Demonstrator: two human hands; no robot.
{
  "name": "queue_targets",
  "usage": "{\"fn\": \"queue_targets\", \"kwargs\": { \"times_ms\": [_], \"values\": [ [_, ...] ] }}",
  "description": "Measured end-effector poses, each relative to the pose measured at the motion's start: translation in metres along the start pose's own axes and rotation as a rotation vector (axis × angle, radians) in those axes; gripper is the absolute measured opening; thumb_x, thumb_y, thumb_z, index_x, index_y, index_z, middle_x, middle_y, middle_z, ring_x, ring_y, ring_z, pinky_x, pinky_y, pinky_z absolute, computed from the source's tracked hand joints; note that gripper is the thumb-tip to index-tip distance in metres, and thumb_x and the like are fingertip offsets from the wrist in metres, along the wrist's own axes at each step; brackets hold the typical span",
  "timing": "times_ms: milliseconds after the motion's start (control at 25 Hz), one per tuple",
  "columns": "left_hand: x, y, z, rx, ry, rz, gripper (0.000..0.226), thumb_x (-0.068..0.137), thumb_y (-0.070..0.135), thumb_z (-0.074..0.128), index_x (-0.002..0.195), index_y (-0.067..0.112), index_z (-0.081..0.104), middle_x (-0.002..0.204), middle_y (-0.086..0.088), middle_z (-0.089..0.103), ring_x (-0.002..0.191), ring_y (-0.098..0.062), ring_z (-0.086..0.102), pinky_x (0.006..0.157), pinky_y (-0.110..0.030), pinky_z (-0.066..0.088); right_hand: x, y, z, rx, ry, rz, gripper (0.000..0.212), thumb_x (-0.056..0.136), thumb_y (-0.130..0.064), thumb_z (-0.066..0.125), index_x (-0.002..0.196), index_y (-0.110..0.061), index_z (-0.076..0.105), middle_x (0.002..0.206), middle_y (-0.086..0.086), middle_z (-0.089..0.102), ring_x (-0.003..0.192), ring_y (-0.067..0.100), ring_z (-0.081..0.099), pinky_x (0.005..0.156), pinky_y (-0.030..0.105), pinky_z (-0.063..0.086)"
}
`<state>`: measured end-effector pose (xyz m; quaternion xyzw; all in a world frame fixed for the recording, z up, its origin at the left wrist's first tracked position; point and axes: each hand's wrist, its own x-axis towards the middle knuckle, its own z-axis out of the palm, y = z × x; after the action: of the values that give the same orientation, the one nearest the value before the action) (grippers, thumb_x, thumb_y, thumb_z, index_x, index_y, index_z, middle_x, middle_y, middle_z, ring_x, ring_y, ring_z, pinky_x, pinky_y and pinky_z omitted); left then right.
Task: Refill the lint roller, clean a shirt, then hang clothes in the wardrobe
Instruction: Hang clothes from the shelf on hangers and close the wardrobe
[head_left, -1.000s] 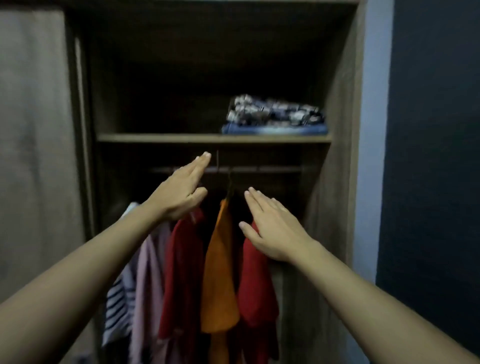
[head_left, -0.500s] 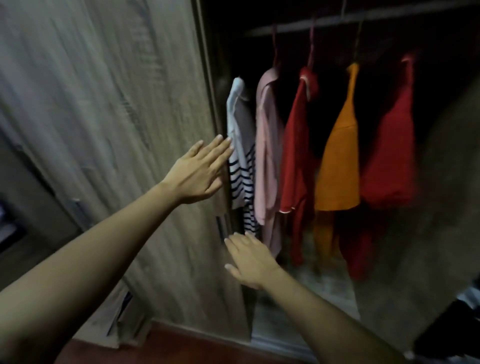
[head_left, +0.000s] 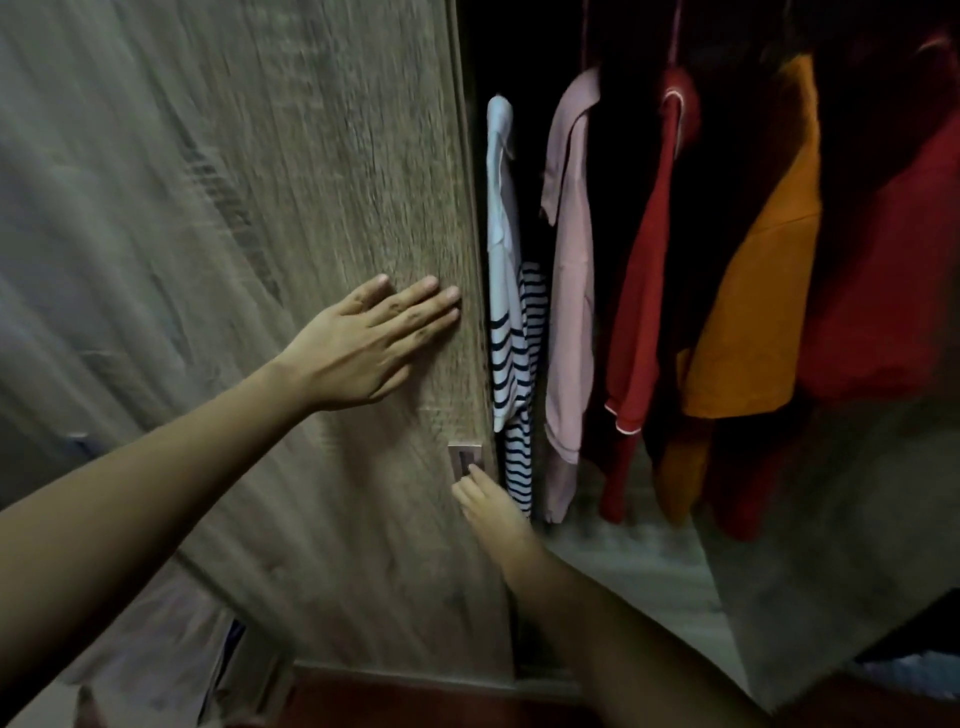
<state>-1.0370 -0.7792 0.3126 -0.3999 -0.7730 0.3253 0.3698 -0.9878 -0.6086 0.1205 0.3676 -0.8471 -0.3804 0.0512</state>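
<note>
The wooden sliding wardrobe door (head_left: 291, 208) fills the left half of the view. My left hand (head_left: 371, 345) lies flat on the door near its right edge, fingers straight. My right hand (head_left: 485, 501) is lower, its fingertips at the small metal recessed handle (head_left: 466, 460) on the door's edge. Inside the open wardrobe hang a white striped shirt (head_left: 511, 332), a pink shirt (head_left: 571, 270), a red garment with white piping (head_left: 647, 291), an orange shirt (head_left: 763, 291) and another red garment (head_left: 883, 270).
The wardrobe's pale floor panel (head_left: 639, 566) lies under the clothes, and its right side wall (head_left: 841, 519) is close. A dark reddish floor strip (head_left: 415, 701) runs along the bottom. Pale fabric (head_left: 150, 660) sits at the lower left.
My view dropped from the shelf and rail to the door. Both hands left the hanging clothes; the left now presses on the door and the right reached the handle.
</note>
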Motion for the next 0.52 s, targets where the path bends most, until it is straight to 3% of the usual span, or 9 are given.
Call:
{"fn": "queue_targets", "kwargs": {
  "times_ms": [240, 520],
  "values": [
    [0.032, 0.010, 0.003, -0.006, 0.164, 0.050, 0.056, 0.094, 0.030, 0.030, 0.147, 0.012, 0.024, 0.152, -0.004, 0.026, 0.139, -0.023, 0.026, 0.112, -0.041, 0.009, -0.013, 0.006, 0.020, -0.061, 0.066, 0.021, 0.050, 0.099, -0.019, 0.029, 0.144, 0.001, 0.018, 0.146, 0.014, 0.027, 0.134, 0.028, 0.027, 0.116, 0.039, 0.018],
    [0.109, 0.056, -0.008, 0.023, 0.312, 0.087, 0.057, 0.094, 0.032, 0.033, 0.147, 0.012, 0.027, 0.153, -0.001, 0.027, 0.140, -0.017, 0.025, 0.113, -0.040, 0.008, -0.085, 0.033, 0.063, -0.039, 0.015, 0.088, 0.048, 0.097, -0.020, 0.036, 0.140, 0.000, 0.031, 0.142, 0.015, 0.034, 0.132, 0.029, 0.031, 0.115, 0.041, 0.021]
  ]
}}
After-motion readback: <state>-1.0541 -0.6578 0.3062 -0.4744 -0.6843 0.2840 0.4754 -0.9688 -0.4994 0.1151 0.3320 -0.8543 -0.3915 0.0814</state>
